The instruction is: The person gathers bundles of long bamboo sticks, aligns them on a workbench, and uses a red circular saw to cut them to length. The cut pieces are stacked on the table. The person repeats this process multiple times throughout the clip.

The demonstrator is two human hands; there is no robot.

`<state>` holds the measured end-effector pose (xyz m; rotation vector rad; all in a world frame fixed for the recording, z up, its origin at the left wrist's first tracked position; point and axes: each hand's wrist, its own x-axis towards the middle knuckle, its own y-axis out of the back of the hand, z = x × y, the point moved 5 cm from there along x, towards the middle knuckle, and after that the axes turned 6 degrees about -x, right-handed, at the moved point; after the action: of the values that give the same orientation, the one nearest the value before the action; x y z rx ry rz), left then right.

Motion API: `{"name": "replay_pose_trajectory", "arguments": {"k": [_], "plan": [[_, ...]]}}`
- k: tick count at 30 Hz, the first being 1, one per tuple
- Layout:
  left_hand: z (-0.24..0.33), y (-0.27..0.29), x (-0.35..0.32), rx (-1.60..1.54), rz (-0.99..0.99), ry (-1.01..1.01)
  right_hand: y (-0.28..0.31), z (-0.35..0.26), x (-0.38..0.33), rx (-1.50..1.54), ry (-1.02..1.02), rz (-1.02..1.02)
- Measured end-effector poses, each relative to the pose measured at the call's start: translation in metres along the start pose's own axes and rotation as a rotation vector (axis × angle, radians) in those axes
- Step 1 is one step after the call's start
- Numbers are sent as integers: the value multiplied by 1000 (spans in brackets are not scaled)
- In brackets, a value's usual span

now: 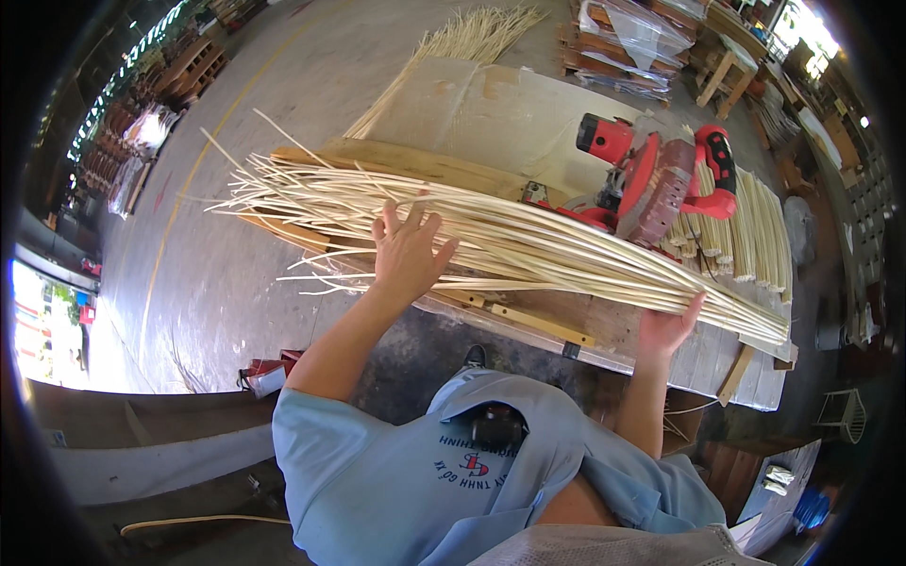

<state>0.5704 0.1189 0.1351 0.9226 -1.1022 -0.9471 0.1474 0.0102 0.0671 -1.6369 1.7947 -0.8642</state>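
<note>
A long bundle of pale rattan canes (528,247) lies slantwise across the workbench, its loose ends fanned out at the left and drawn together at the right. My left hand (411,250) rests on top of the canes near the fanned end, fingers spread. Toward the narrow right end, my right hand (668,330) wraps round the near side of the bundle; its fingers are mostly hidden beneath the canes. Just behind the bundle stands a red circular saw (651,179) with a black grip, apart from both hands.
More pale canes (755,236) lie stacked behind the saw, and another bundle (472,38) reaches past the bench's far side. A wooden board (415,162) runs behind the canes. A yellow strip (543,324) lies along the near edge. Wrapped stacks (632,47) stand beyond.
</note>
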Motion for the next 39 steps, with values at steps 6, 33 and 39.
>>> {"name": "replay_pose_trajectory", "arguments": {"k": [6,33,39], "plan": [[-31,-1,9,-35,-128,-70,7,4,3,22,35,57],[29,23,40,-29,-606,-136,15,30,3,160,192,346],[165,-42,46,-98,-475,-630,3,25,-19,237,192,392]]}}
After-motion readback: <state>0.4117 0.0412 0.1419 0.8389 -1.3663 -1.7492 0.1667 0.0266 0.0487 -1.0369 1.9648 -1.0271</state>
